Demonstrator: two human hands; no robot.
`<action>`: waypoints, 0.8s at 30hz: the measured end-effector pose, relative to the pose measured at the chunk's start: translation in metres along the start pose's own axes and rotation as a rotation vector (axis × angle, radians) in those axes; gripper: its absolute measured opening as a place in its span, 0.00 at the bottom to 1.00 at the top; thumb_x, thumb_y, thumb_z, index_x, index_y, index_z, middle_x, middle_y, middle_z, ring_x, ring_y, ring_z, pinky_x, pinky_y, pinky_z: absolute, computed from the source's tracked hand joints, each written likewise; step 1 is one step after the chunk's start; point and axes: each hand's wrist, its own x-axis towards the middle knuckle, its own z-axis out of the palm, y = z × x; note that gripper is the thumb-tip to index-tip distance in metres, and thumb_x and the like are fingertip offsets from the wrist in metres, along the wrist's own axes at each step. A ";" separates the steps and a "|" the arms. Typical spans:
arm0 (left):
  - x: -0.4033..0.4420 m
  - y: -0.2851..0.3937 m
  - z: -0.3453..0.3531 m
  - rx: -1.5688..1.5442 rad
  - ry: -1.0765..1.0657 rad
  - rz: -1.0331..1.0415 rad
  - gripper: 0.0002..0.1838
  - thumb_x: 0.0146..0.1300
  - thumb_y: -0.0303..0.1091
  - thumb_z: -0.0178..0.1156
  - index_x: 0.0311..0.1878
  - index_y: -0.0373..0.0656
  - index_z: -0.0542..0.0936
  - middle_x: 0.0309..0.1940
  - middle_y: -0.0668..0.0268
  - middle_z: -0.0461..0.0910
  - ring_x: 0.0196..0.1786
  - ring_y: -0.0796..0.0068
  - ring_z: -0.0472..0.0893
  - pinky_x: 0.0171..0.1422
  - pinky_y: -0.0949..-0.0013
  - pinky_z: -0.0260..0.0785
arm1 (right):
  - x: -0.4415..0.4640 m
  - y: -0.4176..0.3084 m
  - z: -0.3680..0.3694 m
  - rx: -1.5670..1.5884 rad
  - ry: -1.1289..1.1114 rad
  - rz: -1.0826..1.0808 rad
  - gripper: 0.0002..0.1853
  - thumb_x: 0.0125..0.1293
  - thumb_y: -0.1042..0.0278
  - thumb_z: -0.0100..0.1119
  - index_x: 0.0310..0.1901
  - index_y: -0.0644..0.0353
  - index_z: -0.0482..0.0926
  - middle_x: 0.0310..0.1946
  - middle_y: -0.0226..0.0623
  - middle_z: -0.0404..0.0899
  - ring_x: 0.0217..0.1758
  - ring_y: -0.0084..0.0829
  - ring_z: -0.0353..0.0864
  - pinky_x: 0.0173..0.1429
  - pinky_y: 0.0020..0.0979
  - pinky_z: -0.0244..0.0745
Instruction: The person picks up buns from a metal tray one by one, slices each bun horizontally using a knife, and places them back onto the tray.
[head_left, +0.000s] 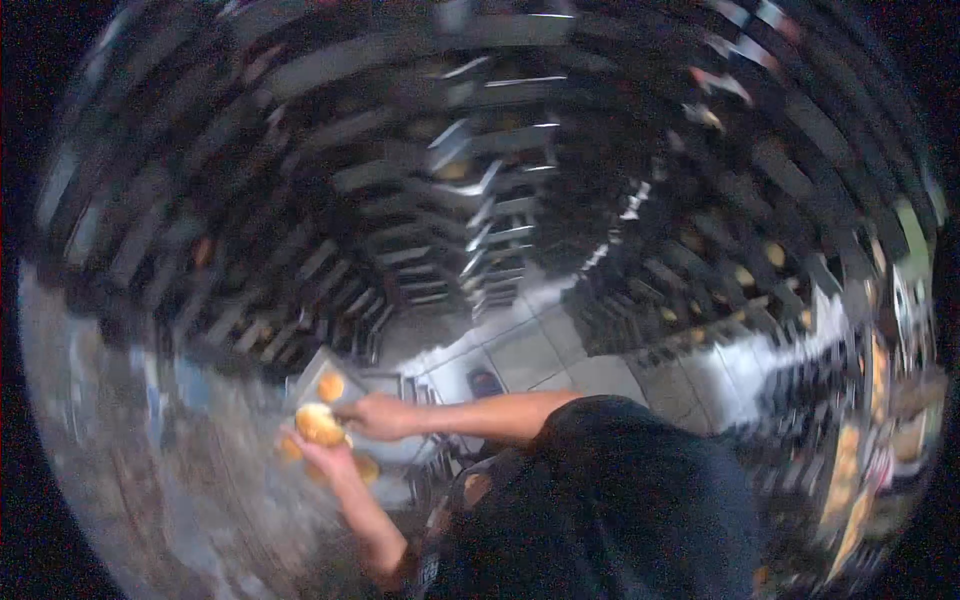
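Note:
A round golden bread roll rests in my left hand, whose fingers curl round its lower side. My right hand is closed at the roll's right edge, its fingertips by a small dark thing too blurred to name. Just beyond the hands, another round roll lies on a grey tray. More golden rolls show partly behind and below my left hand, one of them to the right of the wrist.
Tall dark racks with many shelves rise ahead and on both sides, some holding breads. A worn, blurred surface spreads at the left. Pale floor tiles show between the racks. Long trays of bread stand at the far right.

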 end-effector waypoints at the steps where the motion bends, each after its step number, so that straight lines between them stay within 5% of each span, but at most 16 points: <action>1: 0.005 -0.008 0.000 -0.001 -0.005 0.038 0.42 0.69 0.69 0.54 0.69 0.41 0.68 0.63 0.59 0.74 0.66 0.60 0.74 0.72 0.51 0.66 | -0.001 0.005 0.004 -0.023 0.005 -0.036 0.28 0.65 0.65 0.56 0.69 0.52 0.73 0.41 0.58 0.84 0.43 0.59 0.85 0.51 0.53 0.80; 8: 0.057 -0.016 0.012 -0.004 -0.288 0.053 0.38 0.72 0.64 0.52 0.72 0.42 0.64 0.67 0.56 0.69 0.69 0.58 0.72 0.74 0.51 0.65 | -0.047 -0.005 -0.031 -0.129 0.074 0.000 0.25 0.65 0.65 0.55 0.65 0.53 0.75 0.34 0.57 0.83 0.39 0.59 0.84 0.44 0.56 0.77; 14: 0.001 -0.008 0.062 0.042 -0.248 -0.036 0.34 0.73 0.61 0.51 0.70 0.43 0.68 0.65 0.58 0.73 0.67 0.57 0.75 0.73 0.49 0.67 | -0.093 -0.006 -0.022 -0.116 0.227 0.007 0.17 0.67 0.65 0.55 0.56 0.54 0.76 0.31 0.52 0.83 0.39 0.58 0.84 0.42 0.56 0.75; 20: -0.045 -0.041 0.069 -0.017 -0.490 -0.202 0.29 0.70 0.63 0.54 0.58 0.47 0.78 0.52 0.62 0.82 0.52 0.63 0.82 0.58 0.59 0.78 | -0.143 -0.033 -0.031 -0.163 0.343 0.049 0.18 0.68 0.63 0.55 0.57 0.58 0.76 0.33 0.55 0.83 0.37 0.57 0.84 0.40 0.54 0.77; 24: -0.067 -0.065 0.066 -0.004 -0.457 -0.319 0.27 0.69 0.62 0.56 0.55 0.49 0.80 0.48 0.66 0.84 0.49 0.65 0.83 0.54 0.61 0.78 | -0.191 -0.044 -0.023 -0.194 0.415 0.144 0.26 0.66 0.64 0.57 0.65 0.60 0.73 0.28 0.55 0.83 0.32 0.58 0.83 0.36 0.55 0.76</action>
